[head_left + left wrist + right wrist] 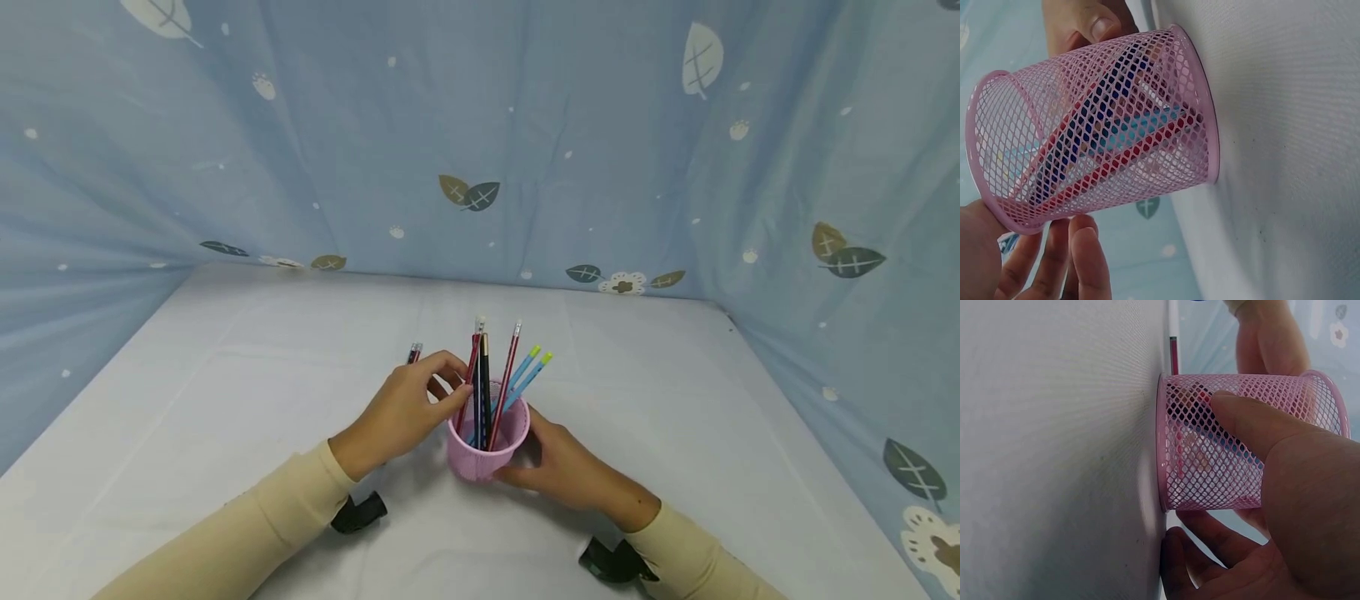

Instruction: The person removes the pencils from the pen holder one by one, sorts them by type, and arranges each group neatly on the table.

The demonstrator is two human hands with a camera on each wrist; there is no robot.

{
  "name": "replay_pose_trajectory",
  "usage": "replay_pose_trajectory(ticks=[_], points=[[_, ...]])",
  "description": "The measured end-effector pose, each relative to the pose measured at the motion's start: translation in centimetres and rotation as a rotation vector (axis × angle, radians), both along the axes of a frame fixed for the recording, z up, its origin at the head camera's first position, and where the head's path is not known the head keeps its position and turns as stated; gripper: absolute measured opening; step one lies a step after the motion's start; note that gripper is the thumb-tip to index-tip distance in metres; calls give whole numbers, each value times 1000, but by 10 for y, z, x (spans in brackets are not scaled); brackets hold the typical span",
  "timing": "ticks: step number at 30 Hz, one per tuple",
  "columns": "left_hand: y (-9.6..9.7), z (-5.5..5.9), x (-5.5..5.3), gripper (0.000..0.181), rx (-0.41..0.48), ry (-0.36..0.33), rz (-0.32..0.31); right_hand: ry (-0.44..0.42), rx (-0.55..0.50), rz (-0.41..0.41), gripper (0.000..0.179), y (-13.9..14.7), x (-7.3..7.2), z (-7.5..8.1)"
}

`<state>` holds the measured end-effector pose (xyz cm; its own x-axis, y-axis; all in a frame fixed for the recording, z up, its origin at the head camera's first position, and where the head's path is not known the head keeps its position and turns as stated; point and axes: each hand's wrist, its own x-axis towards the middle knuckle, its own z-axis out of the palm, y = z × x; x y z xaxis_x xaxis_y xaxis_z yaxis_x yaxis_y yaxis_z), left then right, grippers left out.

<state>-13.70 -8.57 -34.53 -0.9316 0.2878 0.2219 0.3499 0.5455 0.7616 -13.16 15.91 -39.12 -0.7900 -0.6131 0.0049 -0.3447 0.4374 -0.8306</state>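
Note:
A pink mesh pencil cup (474, 465) stands upright on the white table, also close up in both wrist views. Several pencils lean in it: red ones, dark ones (485, 375) and light blue ones (525, 382) with yellow-green ends. My right hand (562, 467) holds the cup from the right, its thumb (1241, 415) along the mesh and its fingers round the far side. At the rim's left, my left hand (408, 408) pinches a red pencil (471, 367) between thumb and fingertips; the contact is partly hidden. That pencil's lower end is inside the cup.
Behind the left hand, the ends of a few more pencils (414, 353) show on the table (300, 333); the hand covers the rest of them. A blue leaf-patterned curtain (562, 125) rises along the back and sides. Black straps (360, 512) sit below the wrists.

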Motion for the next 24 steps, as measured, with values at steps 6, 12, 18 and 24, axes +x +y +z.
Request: replay_pose_trajectory(ticks=[6,12,18,24], points=[[2,-1,0,9,1,55,-5,13,-4,-9,95,2,1,-1],[2,0,0,9,-22,96,0,12,-5,-1,98,2,1,-2],[0,1,-2,7,24,105,-6,9,-4,0,100,0,-1,0],[-3,4,-2,12,74,86,-10,8,0,8,101,0,-1,0]])
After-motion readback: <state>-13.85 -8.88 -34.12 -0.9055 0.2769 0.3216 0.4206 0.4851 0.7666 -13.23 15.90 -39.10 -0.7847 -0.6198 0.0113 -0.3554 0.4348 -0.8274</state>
